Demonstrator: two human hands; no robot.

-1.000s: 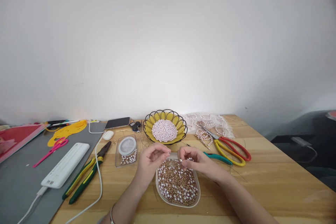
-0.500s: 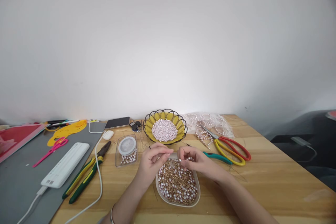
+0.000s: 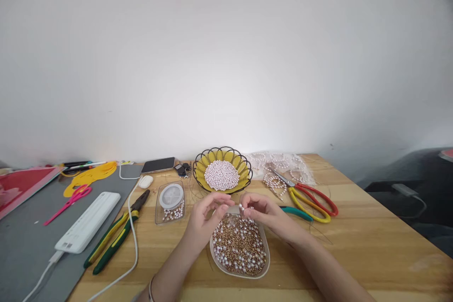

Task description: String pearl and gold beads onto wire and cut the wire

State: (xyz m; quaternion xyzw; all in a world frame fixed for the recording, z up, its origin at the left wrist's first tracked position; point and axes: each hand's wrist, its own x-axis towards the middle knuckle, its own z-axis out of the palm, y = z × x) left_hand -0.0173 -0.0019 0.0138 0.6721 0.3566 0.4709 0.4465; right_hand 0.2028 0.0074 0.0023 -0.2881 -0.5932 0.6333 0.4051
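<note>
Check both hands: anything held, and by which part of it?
Right hand pinches pearly beads; exact grip point too small to tell. Left hand: nothing visible between thumb and fingers.

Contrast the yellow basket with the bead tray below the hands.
The yellow basket has a looped black rim; the bead tray has a plain pale one. The basket holds pale beads throughout; the tray mixes gold and pearly beads. Both are open-topped.

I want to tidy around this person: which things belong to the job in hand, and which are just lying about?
Probably in the job:
bead at the right hand
bead tray
bead basket
bead strands

Probably just lying about:
phone
power bank
pink scissors
white cable
</note>
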